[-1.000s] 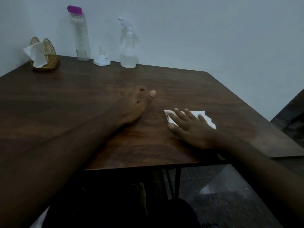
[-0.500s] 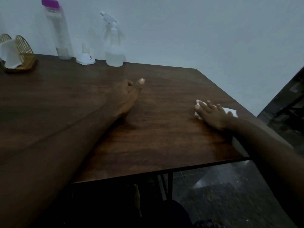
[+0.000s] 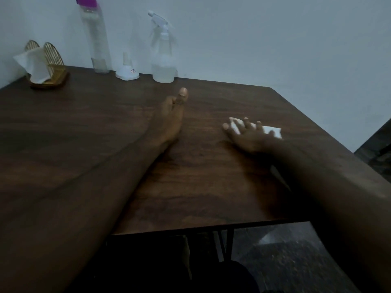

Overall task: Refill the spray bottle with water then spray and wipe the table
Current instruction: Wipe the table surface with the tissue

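Spray bottle (image 3: 164, 58) stands upright at the far edge of the counter (image 3: 201, 187), against the wall at about twelve o'clock from the left hand, with clear liquid in its lower part and its white trigger head on top.

On the right hand (image 3: 248, 135), the fingers (image 3: 246, 121) are spread and laid flat on a white tissue (image 3: 273, 130), pressing it to the wood; the hand is blurred. One end of the tissue shows between thumb and fingers, and the other end sticks out past them at three o'clock. The left hand (image 3: 171, 117) rests on its edge near the middle of the counter, at nine o'clock from the right hand and apart from it, fingers curled in loosely and thumb pointing toward the bottle, holding nothing.

At nine o'clock from the spray bottle, just beside it, sits a small white funnel (image 3: 127, 70) mouth down. Next along stands a tall clear bottle (image 3: 95, 39) with a purple cap, nearly empty. At the far left corner a gold wire napkin holder (image 3: 49, 66) holds a white napkin. Both forearms reach in over the near edge.
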Demonstrator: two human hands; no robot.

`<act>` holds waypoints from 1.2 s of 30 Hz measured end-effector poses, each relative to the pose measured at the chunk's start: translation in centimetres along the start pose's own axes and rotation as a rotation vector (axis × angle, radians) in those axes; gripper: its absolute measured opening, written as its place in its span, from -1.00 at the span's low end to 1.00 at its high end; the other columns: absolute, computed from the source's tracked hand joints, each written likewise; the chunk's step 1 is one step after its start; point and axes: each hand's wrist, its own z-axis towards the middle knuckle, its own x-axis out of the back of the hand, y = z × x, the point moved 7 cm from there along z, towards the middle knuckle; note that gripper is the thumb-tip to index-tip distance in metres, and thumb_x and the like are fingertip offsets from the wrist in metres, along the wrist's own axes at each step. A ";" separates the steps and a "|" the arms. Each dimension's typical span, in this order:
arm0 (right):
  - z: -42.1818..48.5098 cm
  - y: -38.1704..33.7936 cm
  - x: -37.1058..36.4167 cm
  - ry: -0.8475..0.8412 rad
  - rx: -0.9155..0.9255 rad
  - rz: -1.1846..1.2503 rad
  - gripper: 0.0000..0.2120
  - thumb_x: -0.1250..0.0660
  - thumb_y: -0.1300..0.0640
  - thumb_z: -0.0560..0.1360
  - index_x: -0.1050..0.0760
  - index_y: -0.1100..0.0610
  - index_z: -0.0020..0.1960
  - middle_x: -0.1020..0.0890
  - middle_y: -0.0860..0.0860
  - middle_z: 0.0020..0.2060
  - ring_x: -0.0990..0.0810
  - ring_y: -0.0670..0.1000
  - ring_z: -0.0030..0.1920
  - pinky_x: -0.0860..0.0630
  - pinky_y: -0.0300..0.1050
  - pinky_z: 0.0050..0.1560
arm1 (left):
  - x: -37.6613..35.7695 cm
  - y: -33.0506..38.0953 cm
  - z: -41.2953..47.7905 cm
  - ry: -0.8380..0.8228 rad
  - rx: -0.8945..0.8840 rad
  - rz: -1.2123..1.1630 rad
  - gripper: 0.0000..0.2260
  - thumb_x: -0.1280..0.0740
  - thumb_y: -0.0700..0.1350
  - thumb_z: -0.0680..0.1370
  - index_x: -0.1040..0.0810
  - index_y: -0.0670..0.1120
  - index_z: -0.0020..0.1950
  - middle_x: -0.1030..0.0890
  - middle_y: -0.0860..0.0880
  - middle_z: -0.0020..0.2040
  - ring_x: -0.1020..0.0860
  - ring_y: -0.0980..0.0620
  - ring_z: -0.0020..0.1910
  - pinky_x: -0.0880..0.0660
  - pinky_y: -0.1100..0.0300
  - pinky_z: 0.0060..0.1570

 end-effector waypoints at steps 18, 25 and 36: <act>2.0 -7.2 -0.9 -0.022 0.300 -0.103 -0.36 0.32 -0.42 0.49 0.24 -0.29 0.54 0.17 -0.08 0.59 0.22 0.12 0.58 0.15 0.39 0.46 | 2.6 0.1 -0.2 0.167 -0.003 -0.087 -0.45 0.06 0.50 0.38 -0.45 0.10 -0.18 -0.60 0.01 -0.13 -0.60 0.00 -0.05 -0.52 -0.09 0.10; -1.3 -13.6 -2.3 -0.030 0.582 -0.116 -0.41 0.22 -0.34 0.58 0.20 -0.22 0.56 0.17 -0.07 0.59 0.23 0.04 0.57 0.22 0.31 0.48 | 2.4 -0.2 0.3 0.156 0.018 -0.136 -0.53 0.04 0.40 0.53 -0.44 0.08 -0.14 -0.57 0.01 -0.09 -0.57 0.06 -0.08 -0.53 0.10 -0.04; 1.5 -14.2 -1.5 -0.014 0.566 -0.123 -0.46 0.22 -0.26 0.62 0.19 -0.20 0.57 0.13 -0.06 0.59 0.18 0.04 0.58 0.16 0.28 0.51 | 3.2 -0.5 1.2 0.188 0.027 -0.143 -0.53 0.07 0.38 0.54 -0.42 0.07 -0.09 -0.55 0.04 -0.11 -0.57 0.02 -0.02 -0.49 0.07 -0.01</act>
